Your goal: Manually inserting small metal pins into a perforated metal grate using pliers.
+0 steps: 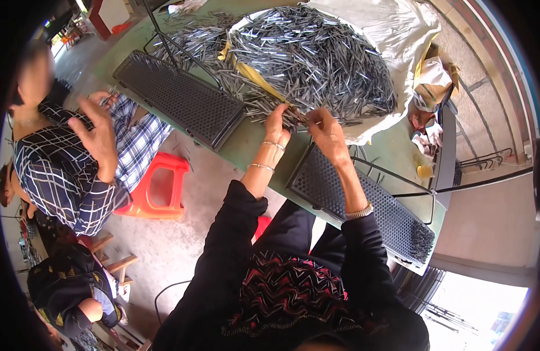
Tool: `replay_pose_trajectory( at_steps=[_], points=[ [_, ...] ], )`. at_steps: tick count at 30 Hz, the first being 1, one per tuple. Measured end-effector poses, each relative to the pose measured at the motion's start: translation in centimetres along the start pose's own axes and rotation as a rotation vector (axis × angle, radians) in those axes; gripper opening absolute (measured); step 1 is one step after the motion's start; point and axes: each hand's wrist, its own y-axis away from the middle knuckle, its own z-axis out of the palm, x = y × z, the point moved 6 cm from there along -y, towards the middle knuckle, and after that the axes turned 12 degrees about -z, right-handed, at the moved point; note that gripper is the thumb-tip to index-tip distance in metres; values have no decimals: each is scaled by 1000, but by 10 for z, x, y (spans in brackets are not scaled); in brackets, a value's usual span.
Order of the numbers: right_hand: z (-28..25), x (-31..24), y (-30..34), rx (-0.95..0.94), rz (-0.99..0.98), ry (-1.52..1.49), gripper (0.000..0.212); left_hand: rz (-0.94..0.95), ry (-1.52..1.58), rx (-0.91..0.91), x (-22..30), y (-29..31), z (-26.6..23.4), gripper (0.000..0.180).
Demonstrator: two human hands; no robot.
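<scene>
A large heap of thin grey metal pins [316, 55] lies on an opened white sack [393, 20] at the far middle of the table. At the heap's near edge, my left hand [274, 127] is closed around a small bunch of these pins. My right hand [329, 136] pinches at the right end of the same bunch, its thumb and fingers together. Below my right wrist, a long black perforated tray [340, 181] lies along the near table edge; dark pins or bristles crowd its right end. Exactly what sits between my fingertips is partly hidden.
Another black perforated tray [176, 96] lies to the left, near a co-worker in a checked shirt [62, 164] with a raised hand [97, 131]. A red plastic stool [156, 190] stands on the floor. Thin black metal frames rise beside the trays. Cloths and a yellow cup [424, 171] sit right.
</scene>
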Motion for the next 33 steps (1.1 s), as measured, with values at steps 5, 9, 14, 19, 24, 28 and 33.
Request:
replay_pose_trajectory(
  at_steps=[5, 9, 14, 19, 24, 28, 33],
  points=[
    [7, -5, 14, 34, 50, -43, 41, -10, -6, -28, -2, 4, 10, 13],
    [9, -36, 15, 166, -84, 119, 29, 3, 65, -2, 2, 2, 8, 10],
    [4, -36, 18, 244, -108, 349, 19, 44, 46, 30, 0, 12, 19, 11],
    [11, -6, 25, 341, -68, 389, 16, 63, 83, 28, 5, 12, 28, 12],
    [22, 39, 21, 401, 47, -207, 15, -6, 170, -38, 10, 6, 35, 12],
    [25, 36, 21, 322, 108, -216, 14, 0, 173, -50, 15, 10, 34, 14],
    [26, 30, 31, 346, 265, -452, 14, 17, 133, -37, 9, 12, 37, 13]
  ],
)
